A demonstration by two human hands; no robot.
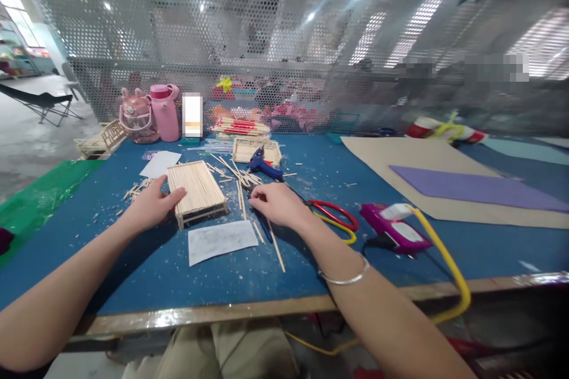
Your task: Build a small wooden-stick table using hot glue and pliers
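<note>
A small platform of thin wooden sticks (198, 185) stands on short legs on the blue tabletop. My left hand (151, 204) grips its left side, thumb over the top edge. My right hand (280, 201) is to the right of it, fingers curled together among loose sticks (242, 198). Something dark shows at those fingertips, but I cannot make out what they hold. Beneath that hand a dark blue handle (269, 232) is partly hidden. A marked white paper (222, 241) lies in front of the platform. Just behind my right hand rests a blue glue gun (264, 164).
Behind are a stick frame tray (237, 151), red-banded stick bundles (242, 126) and pink bottles (166, 112). Red-and-yellow-handled scissors (340, 216) and a purple power strip (395, 228) with a yellow cord lie right. Purple foam (475, 186) lies on cardboard. Perforated metal (249, 23) closes the back.
</note>
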